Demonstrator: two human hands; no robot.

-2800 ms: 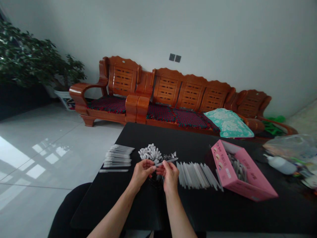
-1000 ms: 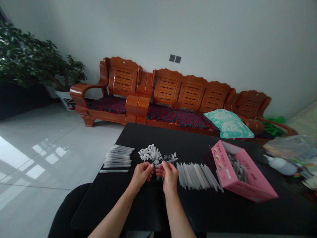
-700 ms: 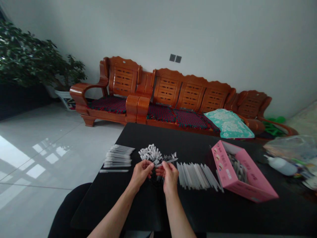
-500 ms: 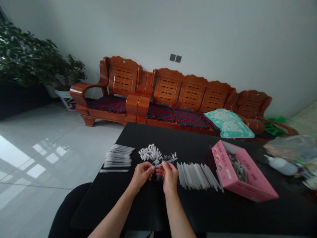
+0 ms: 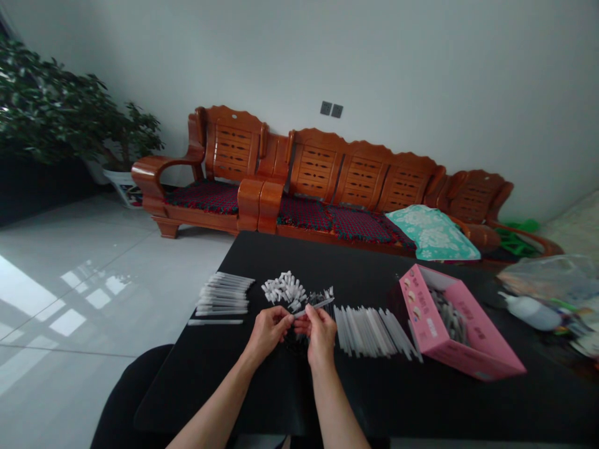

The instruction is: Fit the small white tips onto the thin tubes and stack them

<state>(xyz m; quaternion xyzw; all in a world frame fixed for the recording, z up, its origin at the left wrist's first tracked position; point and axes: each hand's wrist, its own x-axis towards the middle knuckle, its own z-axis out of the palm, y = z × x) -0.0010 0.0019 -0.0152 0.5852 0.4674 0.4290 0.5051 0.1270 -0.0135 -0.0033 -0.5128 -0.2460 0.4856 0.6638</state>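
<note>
Two bare hands are held close together just above a glossy black table (image 5: 281,393). A thin translucent white plastic tube (image 5: 316,305) is pinched by the right hand (image 5: 321,333) and slants up to the right. Its near end is gripped by the closed fingertips of the left hand (image 5: 267,330). A heap of small white caps (image 5: 283,289) lies just beyond, and a row of clear tubes (image 5: 372,330) lies to the right.

The left hand (image 5: 267,332) and right hand (image 5: 321,335) are showing bare and slim-fingered, and both forearms are running uncovered down to the picture's lower edge.
</note>
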